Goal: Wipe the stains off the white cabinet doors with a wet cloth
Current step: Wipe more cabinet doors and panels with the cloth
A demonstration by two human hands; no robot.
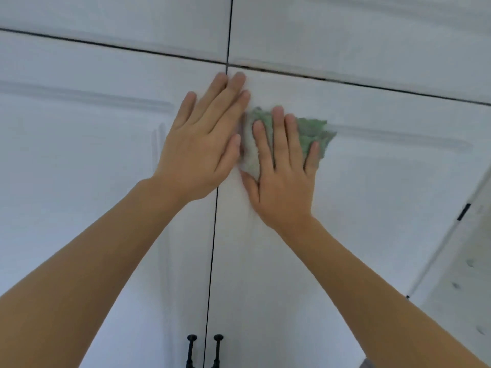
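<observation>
Two tall white cabinet doors fill the view, the left door (79, 181) and the right door (372, 208), split by a dark vertical gap. My right hand (284, 171) presses a green and grey cloth (313, 134) flat against the upper left part of the right door, fingers straight. My left hand (204, 144) lies flat with straight fingers across the gap near the top of the doors, right beside the cloth. Most of the cloth is hidden under my right hand. The image is blurred, and I cannot make out any stains.
Two black handles (191, 350) (217, 349) sit low on either side of the gap. Above a dark horizontal seam are two upper cabinet doors (345, 30). At the right edge an opened white panel (457, 261) with a black hinge and small holes angles outward.
</observation>
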